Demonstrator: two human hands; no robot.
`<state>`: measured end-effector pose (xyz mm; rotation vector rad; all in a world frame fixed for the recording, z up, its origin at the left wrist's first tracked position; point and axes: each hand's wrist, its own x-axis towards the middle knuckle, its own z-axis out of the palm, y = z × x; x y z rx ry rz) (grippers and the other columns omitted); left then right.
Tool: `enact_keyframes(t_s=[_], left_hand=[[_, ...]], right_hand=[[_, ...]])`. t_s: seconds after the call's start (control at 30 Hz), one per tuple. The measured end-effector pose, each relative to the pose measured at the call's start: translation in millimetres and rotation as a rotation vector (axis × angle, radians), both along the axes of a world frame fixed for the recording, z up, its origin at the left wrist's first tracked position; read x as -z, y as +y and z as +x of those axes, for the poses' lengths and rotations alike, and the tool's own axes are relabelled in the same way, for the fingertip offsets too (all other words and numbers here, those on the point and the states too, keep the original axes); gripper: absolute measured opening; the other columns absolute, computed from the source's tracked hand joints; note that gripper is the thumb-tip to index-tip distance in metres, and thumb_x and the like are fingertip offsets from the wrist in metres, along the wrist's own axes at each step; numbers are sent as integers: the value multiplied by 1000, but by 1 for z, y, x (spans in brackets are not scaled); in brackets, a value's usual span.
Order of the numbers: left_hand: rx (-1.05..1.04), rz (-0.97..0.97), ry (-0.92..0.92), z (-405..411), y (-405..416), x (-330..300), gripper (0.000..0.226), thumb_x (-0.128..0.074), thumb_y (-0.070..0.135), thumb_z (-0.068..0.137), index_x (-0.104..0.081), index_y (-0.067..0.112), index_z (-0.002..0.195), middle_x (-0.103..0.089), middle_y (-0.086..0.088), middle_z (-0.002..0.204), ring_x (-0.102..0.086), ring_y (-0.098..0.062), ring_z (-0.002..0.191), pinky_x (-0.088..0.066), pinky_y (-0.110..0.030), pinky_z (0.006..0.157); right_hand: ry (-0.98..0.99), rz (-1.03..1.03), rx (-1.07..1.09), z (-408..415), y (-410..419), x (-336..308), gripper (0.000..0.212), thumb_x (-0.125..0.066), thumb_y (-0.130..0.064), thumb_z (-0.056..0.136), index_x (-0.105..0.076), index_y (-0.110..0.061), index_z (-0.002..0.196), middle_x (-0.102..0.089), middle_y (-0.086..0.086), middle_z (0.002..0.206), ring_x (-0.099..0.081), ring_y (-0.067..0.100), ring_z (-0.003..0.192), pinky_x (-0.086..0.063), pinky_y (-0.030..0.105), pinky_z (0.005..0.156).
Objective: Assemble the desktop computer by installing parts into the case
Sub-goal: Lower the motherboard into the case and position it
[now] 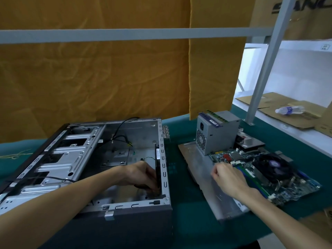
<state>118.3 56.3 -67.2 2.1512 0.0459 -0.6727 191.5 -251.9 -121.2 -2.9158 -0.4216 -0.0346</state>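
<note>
case (pixel 125 218) lies open on its side, left hand (pixel 142 175) grasping a black fan (pixel 157 169) inside, right hand (pixel 229 177) fingers curled on the motherboard (pixel 287 187).

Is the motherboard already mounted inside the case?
No. The motherboard lies on the green mat right of the open case, under the right hand.
</note>
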Motion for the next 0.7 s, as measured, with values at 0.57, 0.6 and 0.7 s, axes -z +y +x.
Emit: enact_keyframes(t_s=[0.57,0.6,0.7], left_hand=[[-20,-43,-6,-1,1,4,24,-81,-1,82,-82,22,74,-79,-13,96,-73,-19,84,-59,-29,79],[-21,-47,-7,-1,1,4,25,-80,-2,82,-81,22,74,-78,-13,97,-73,-20,85,-59,-32,82],[-16,-38,-17,-1,0,2,22,-79,-3,82,-80,19,80,-78,-15,100,-72,-21,87,-58,-39,89]], right_hand=[[390,788,-119,-16,55,-4,13,-65,0,97,-75,-8,101,-75,9,81,-69,12,70,-58,25,68],[425,823,-131,-20,58,-5,8,-66,1,96,-72,-2,100,-74,15,83,-69,16,70,-59,27,67],[549,988,-133,-31,68,-8,11,-70,7,91,-65,11,101,-68,23,86,-68,22,70,-59,27,64]])
